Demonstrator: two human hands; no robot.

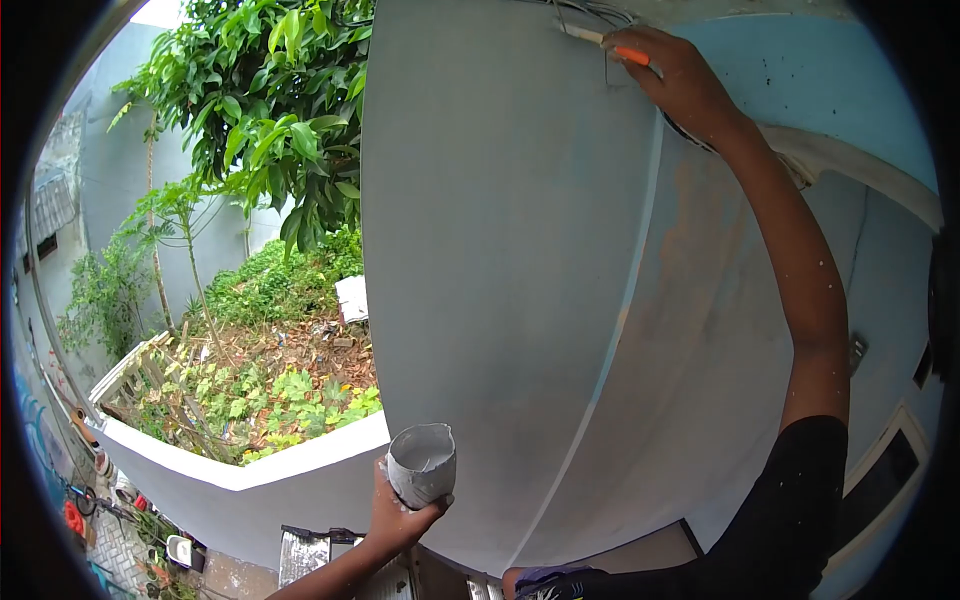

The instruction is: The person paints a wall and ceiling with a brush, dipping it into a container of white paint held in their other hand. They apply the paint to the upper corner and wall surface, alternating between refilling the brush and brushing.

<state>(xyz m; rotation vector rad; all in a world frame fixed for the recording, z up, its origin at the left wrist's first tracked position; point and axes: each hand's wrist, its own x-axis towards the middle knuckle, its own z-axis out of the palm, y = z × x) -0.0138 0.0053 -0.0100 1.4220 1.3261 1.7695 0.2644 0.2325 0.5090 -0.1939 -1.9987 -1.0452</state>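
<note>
My right hand (692, 88) is raised high and closed around a paintbrush (631, 55) with an orange handle. The brush's pale head points left, close to the top of the grey wall (500, 240), just under some dark cables (600, 12). Lower down, my left hand (403, 522) wraps round a paint-smeared cup (420, 482), holding it upright. Pale grey paint shows inside the cup. A light blue strip (630, 290) runs down the wall, with patchy, brownish paint to its right.
A low white parapet (250, 478) borders a garden with a leafy tree (290, 110) on the left. Light blue wall (830, 80) and a curved ledge (860, 160) lie at upper right. A framed window (885, 480) is at lower right.
</note>
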